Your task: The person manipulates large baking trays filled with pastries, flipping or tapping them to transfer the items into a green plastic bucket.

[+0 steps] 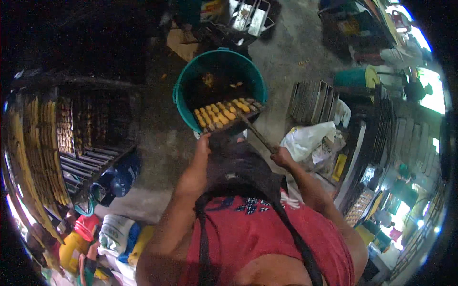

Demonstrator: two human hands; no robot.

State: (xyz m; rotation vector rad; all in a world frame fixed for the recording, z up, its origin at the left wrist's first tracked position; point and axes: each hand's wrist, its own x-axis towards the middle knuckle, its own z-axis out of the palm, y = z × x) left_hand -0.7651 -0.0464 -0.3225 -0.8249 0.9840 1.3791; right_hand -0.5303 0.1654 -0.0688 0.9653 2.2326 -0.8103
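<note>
A dark baking tray (232,125) with rows of golden-brown baked pieces (220,113) is tilted over the near rim of a large teal tub (179,101). My left hand (203,144) is closed on the tray's near left corner. In my right hand (283,157) is the handle of a long thin tool (260,135), its far end reaching the pieces at the tray's right part. What that end looks like is hard to make out. A few loose bits (208,79) lie inside the dark tub.
To the left stands a rack (95,159) with trays of baked pieces, a blue container (125,176) beside it. Several metal pans (312,101) and white plastic bags (309,139) lie on the floor at right. Cardboard (182,44) and metal frames (250,18) are beyond the tub.
</note>
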